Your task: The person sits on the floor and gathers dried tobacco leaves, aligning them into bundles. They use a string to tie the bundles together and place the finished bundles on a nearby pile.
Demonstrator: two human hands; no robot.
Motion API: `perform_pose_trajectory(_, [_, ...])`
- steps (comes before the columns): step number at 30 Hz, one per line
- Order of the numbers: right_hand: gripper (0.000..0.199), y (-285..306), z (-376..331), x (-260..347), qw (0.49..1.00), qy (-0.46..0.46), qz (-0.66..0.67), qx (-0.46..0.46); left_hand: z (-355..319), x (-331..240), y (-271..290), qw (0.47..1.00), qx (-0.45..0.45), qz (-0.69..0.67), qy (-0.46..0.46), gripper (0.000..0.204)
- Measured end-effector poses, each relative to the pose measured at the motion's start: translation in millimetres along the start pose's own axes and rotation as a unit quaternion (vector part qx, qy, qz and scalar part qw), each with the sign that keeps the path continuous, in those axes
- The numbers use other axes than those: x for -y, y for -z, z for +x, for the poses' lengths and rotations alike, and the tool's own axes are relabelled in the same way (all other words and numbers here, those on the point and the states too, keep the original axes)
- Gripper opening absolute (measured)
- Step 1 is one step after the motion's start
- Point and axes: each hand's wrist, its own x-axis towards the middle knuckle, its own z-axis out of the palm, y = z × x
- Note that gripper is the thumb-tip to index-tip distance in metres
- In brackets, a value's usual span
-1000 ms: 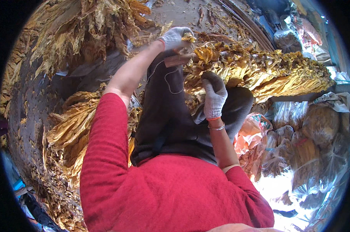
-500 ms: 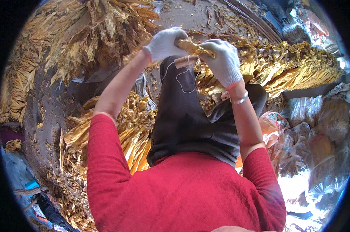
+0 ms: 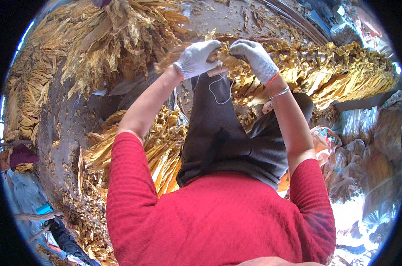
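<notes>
My left hand [image 3: 197,58], in a white knitted glove, is closed around the stalk end of a bundle of dried yellow-brown leaves [image 3: 167,58], whose blurred blades stick out to its left. To the right, my right hand [image 3: 255,58], gloved alike, has curled fingers; what they hold, if anything, is hidden. A short wooden stick [image 3: 217,71] lies just below the hands, over my dark-trousered knee. Thin white string [image 3: 215,95] loops down from it across the trouser leg. Behind my right hand runs a long row of dried leaves [image 3: 338,75].
A big heap of dried leaves [image 3: 112,40] stands at the far left. More leaves [image 3: 152,150] lie beside my left thigh. Long poles [image 3: 294,22] rest at the far right. Clear plastic bags [image 3: 356,168] crowd the right side. Leaf scraps litter the dark floor [image 3: 59,128].
My hands have moved apart; the right one has come off the leaf bundle that both held. The view has shifted slightly, and the stick sits partly behind the left glove's fingers.
</notes>
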Motion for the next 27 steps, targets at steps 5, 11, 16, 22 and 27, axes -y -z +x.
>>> perform_pose_trajectory(5, [0.017,-7.4,0.2,3.5,0.995,0.024,-0.091,-0.013,7.0,2.8,13.8,0.979,0.137,0.149,-0.001,0.049])
perform_pose_trajectory(11, [0.009,-27.9,-34.1,18.2,0.844,0.237,-0.471,-0.097,11.6,-1.1,16.4,0.948,0.256,0.130,0.140,0.054])
perform_pose_trajectory(16, [0.008,-42.3,-56.7,4.1,0.762,0.291,-0.567,-0.115,15.3,7.7,19.8,0.938,0.302,-0.012,0.167,0.051])
perform_pose_trajectory(22, [0.008,-30.6,-58.3,15.3,0.800,0.303,-0.481,-0.190,31.3,-9.6,36.7,0.844,0.403,-0.223,0.275,0.038])
perform_pose_trajectory(27, [0.007,-62.2,-52.5,-0.1,0.824,0.295,-0.441,-0.196,36.0,-8.6,12.0,0.886,0.347,-0.144,0.272,0.043])
